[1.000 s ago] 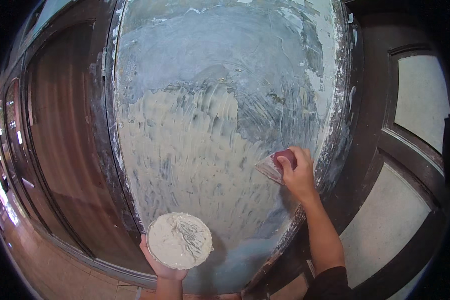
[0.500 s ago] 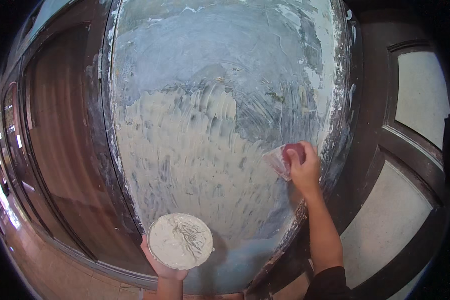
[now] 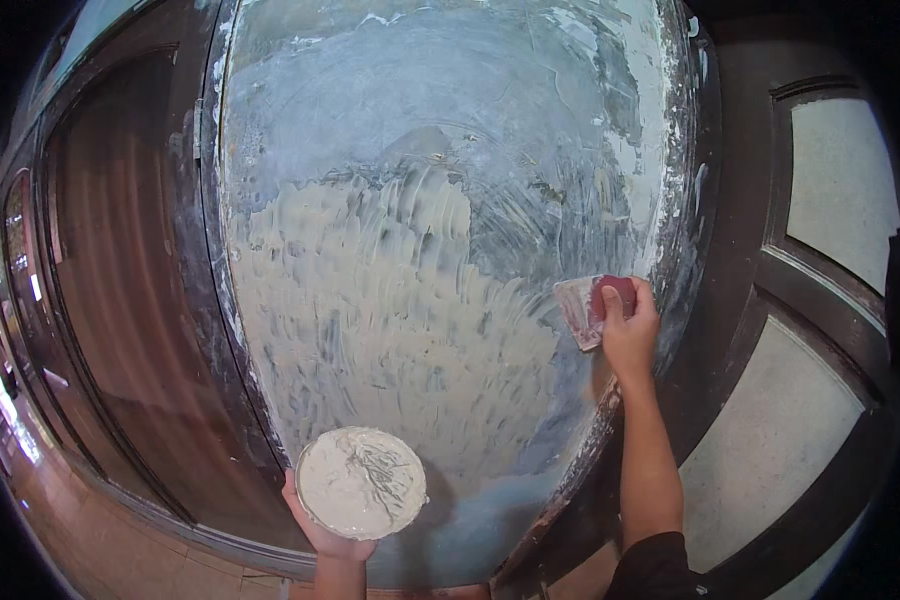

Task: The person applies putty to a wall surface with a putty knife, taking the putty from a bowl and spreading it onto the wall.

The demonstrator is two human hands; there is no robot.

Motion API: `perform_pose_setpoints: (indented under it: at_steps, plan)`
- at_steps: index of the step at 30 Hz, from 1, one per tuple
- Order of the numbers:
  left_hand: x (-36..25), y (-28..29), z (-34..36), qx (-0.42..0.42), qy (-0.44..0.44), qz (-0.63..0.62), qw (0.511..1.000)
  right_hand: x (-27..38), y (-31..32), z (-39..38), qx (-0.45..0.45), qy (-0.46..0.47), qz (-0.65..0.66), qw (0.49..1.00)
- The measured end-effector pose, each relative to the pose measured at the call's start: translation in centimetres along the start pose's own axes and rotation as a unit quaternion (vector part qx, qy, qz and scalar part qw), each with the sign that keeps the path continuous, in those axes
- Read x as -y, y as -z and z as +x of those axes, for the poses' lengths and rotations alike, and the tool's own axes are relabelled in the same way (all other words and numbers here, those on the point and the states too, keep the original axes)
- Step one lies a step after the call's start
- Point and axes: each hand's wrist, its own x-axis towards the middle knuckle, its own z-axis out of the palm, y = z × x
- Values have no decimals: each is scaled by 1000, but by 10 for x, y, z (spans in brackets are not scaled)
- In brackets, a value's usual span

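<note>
My left hand (image 3: 322, 530) holds a round tub of off-white putty (image 3: 360, 482) from below and the side. Scrape marks run across the putty's surface. My right hand (image 3: 632, 335) grips a putty knife by its dark red handle (image 3: 615, 296). The pale, smeared blade (image 3: 579, 312) lies at the wall's right side; whether it touches the surface I cannot tell. A wide patch of cream putty (image 3: 390, 330) with ridged strokes covers the middle and lower left of the grey-blue wall (image 3: 370, 100). Bare grey wall shows above the patch and beside the blade.
A brown door with a glassy panel (image 3: 115, 260) stands left of the wall. To the right is dark wooden framing with pale panels (image 3: 840, 180). The wall's right edge (image 3: 675, 200) is rough and flaking. Tiled floor (image 3: 120, 535) shows at the lower left.
My right hand has moved a little to the right and slightly up with the putty knife, and its blade has turned more upright. My left hand and the tub have stayed nearly still.
</note>
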Motion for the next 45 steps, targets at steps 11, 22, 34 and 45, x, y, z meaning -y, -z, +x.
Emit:
perform_pose_setpoints:
  at_steps: [11,22,34,45]
  plan:
    - [-6,1,-7,11,-6,-1,1000,14,-18,-11,6,70,-52,996]
    - [-18,-5,-21,30,15,-11,999,94,5,-58,385,-130,209,889]
    - [-12,-2,-39,93,79,-74,990,131,-20,-64,668,-16,-101,737]
    - [-27,-13,-44,80,10,-33,996,175,12,-80,461,348,-151,803]
